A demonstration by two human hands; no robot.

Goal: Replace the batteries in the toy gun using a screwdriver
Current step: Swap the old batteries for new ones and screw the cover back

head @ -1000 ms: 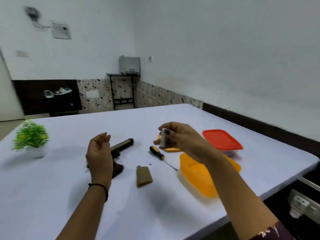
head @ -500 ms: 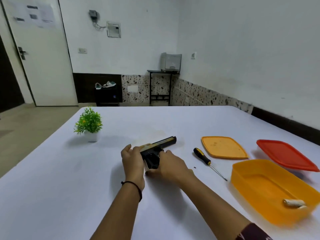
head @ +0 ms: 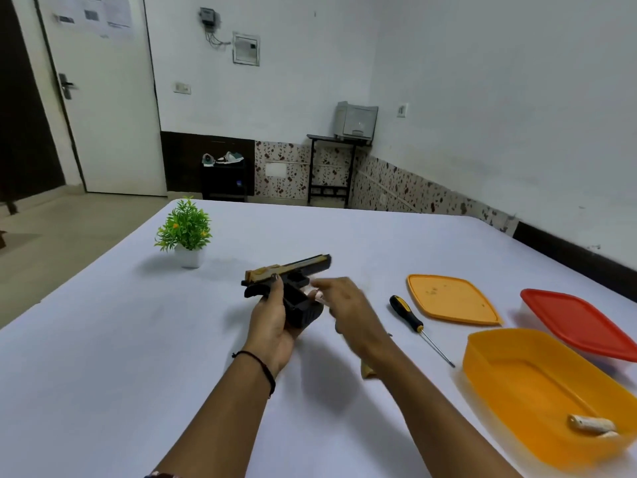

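Head view: a white table (head: 103, 374) fills the lower frame. At lower right sits an open orange tub (head: 537, 381). Above it along the right edge lies a red lid (head: 582, 322), and to the left of that an orange lid (head: 451, 300), flat on the cloth. Just left of centre the toy gun (head: 303, 267) is held above the table, barrel pointing toward upper right, with the butt of its black grip turned to the camera. The left hand (head: 272, 322) wraps that grip from the left, thumb up near the slide. The right hand (head: 348, 305) is just right of the grip with fingers reaching toward it. It is blurred, so I cannot tell whether it pinches anything. A potted plant (head: 186, 229) stands at upper left of the table. The screwdriver (head: 406, 313) lies untouched between the hands and the orange lid, tip toward the tub. Two pale batteries (head: 591, 426) rest in the tub's near corner. A small tan piece (head: 367, 372), perhaps the compartment cover, peeks out under the right forearm. The work looks to be at the battery stage, with the compartment open and the cover off. Next would be checking that the cells sit properly, fitting the cover flush on the grip while the left hand steadies it, then picking up the screwdriver.
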